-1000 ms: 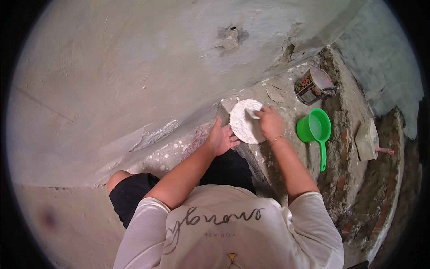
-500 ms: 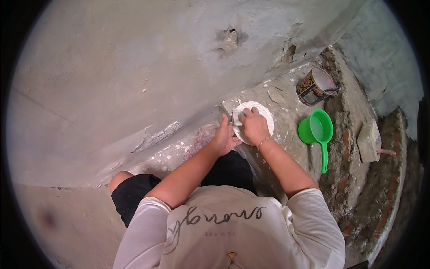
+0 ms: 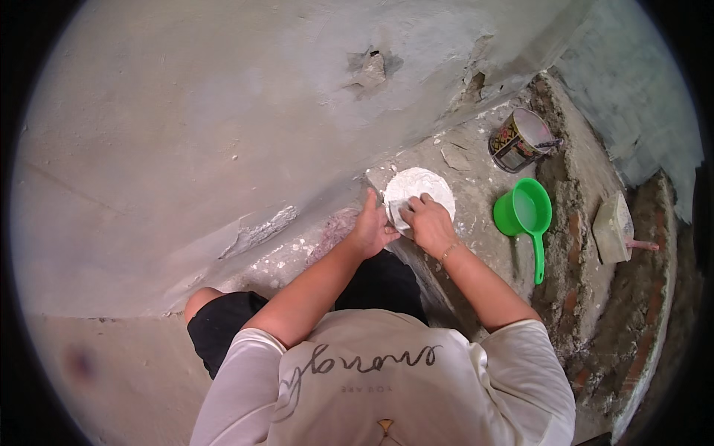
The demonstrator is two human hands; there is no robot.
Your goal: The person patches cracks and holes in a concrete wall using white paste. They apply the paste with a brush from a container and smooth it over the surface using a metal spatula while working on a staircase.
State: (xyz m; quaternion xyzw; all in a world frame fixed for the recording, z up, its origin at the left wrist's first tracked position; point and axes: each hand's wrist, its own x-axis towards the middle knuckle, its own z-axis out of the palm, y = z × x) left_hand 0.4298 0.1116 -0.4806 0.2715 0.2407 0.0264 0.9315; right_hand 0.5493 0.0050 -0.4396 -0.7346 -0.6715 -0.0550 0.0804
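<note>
In front of me is a round, shallow dish of white paste [image 3: 422, 183], its top spread with a rough, thick layer. My left hand [image 3: 369, 232] cups the dish's near left edge, thumb up along the side and fingers curled at the rim. Over the near part of the paste, my right hand [image 3: 431, 227] is closed with its fingers bent down. A flat greyish piece [image 3: 398, 212] shows at its fingertips, pressed to the paste; its kind is too small to make out.
A green dipper [image 3: 513, 215] with a long handle stands to the right. Behind it is a patterned paint can [image 3: 513, 143] with a dark handle across its rim. A whitish block-like tool with a pink handle [image 3: 613, 232] lies on rough brick steps [image 3: 573, 297]. The patched wall [image 3: 186, 134] rises ahead.
My right hand has drawn back toward me and slightly right over the paste, uncovering more of its far part. My left hand stays at the rim.
</note>
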